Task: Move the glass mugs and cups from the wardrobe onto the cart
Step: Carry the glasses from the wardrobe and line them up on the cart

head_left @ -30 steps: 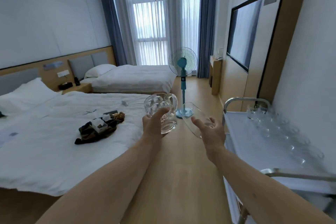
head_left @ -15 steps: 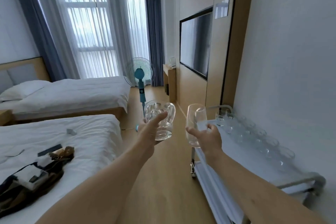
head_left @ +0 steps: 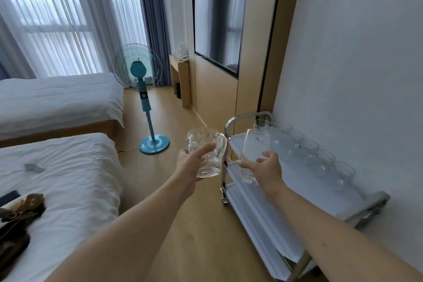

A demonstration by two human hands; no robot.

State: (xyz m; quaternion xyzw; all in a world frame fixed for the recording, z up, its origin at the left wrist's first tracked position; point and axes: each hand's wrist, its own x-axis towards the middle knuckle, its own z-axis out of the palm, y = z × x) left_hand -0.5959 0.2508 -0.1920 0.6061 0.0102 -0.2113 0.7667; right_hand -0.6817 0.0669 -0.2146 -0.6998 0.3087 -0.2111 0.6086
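Cart (head_left: 251,210) top with glasses (head_left: 320,158); empty mug (head_left: 206,153) in left hand (head_left: 191,162)

A hotel twin room: two beds (head_left: 57,98) made up in white linen, a wall-mounted TV (head_left: 218,27), floor-length curtains (head_left: 151,18) over a tall window, a standing fan (head_left: 139,89), and a steel service cart (head_left: 297,185) carrying glasses (head_left: 320,155).

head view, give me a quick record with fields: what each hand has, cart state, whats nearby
left hand: grips a glass mug with a handle, held over the floor
right hand: holds a plain glass cup at the cart's near edge
cart: white, metal frame, against the wall; top shelf carries a row of glasses along the wall side
nearby: blue standing fan, two beds
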